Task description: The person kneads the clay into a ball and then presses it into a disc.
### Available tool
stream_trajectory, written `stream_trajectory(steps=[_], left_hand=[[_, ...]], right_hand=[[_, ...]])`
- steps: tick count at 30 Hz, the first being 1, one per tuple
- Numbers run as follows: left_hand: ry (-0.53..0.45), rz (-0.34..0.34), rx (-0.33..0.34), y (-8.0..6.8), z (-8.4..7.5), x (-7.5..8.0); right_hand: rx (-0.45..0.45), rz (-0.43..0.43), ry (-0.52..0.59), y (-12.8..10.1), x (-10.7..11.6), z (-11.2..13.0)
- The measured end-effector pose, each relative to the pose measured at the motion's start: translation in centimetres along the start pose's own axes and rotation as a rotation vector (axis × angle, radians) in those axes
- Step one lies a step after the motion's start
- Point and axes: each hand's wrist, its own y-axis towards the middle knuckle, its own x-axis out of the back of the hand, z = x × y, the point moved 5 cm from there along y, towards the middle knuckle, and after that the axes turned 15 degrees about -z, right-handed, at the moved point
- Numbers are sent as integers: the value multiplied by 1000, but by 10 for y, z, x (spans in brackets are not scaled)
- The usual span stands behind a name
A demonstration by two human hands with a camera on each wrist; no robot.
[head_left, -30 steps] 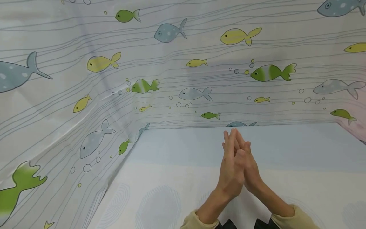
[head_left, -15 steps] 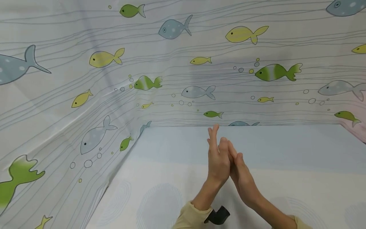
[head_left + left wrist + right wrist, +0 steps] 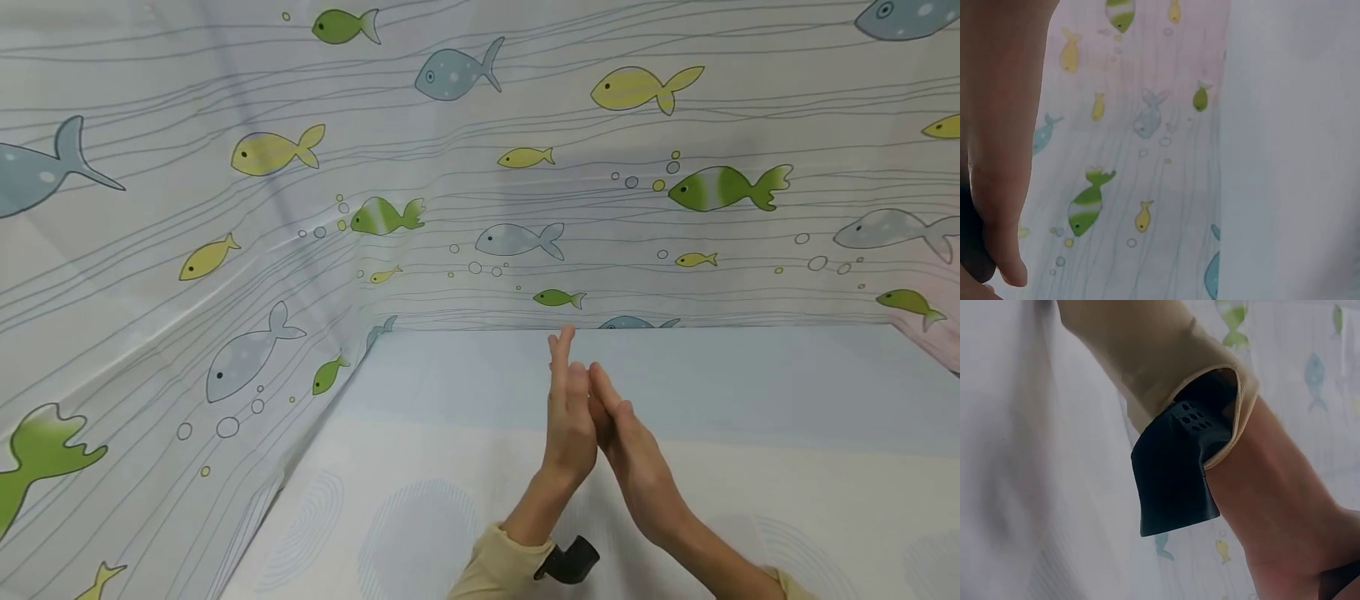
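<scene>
My left hand [image 3: 570, 417] and my right hand [image 3: 633, 458] are pressed palm to palm above the pale table [image 3: 750, 400], with straight fingers pointing away from me. The left fingertips reach further forward than the right ones. Neither hand holds anything. In the left wrist view the edge of the left hand [image 3: 997, 137] fills the left side. The right wrist view shows my left forearm [image 3: 1272, 512], its beige sleeve [image 3: 1147, 356] and a black wrist mount [image 3: 1172, 481].
A white curtain printed with fish [image 3: 450, 167] stands along the back and left sides of the table. The tabletop is covered with a pale blue and cream cloth [image 3: 420, 517]. The black wrist mount [image 3: 570, 560] sits under the left sleeve.
The joined hands have shifted left, and the left hand has slid forward along the right palm. Over the last half second they have hardly moved.
</scene>
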Motion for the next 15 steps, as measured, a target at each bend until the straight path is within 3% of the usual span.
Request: stream_trajectory(steps=[7, 15], left_hand=[[-21, 65, -48, -11, -1, -10], [-14, 112, -91, -24, -7, -19]], right_hand=[[-63, -66, 0, 4, 6, -1], [-67, -174, 10, 8, 14, -2]])
